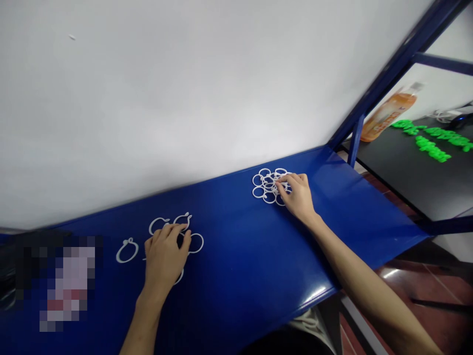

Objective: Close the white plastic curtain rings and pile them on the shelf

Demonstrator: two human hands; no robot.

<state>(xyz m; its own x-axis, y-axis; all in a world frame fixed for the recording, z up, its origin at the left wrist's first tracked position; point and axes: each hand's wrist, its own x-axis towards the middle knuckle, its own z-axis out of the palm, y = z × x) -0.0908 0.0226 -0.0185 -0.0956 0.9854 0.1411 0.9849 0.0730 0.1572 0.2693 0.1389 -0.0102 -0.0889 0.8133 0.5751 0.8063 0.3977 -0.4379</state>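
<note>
On the left part of the blue table lie several thin white rings, each with a small loop or tab. My left hand rests over this loose group, its thumb and index fingertip close together at the edge of a white ring. Another ring shows just right of the thumb, and the palm hides part of the group. Farther right, my right hand pinches at a cluster of overlapping white rings, thumb and index finger closed at its middle. Those fingers cover the cluster's right side. One ring lies apart, left of my left hand.
The blue tabletop runs along a white wall, with a blue metal frame on the right. A blurred pink-and-white item lies at left. Beyond the frame, a black table holds an orange bottle and bright green pieces.
</note>
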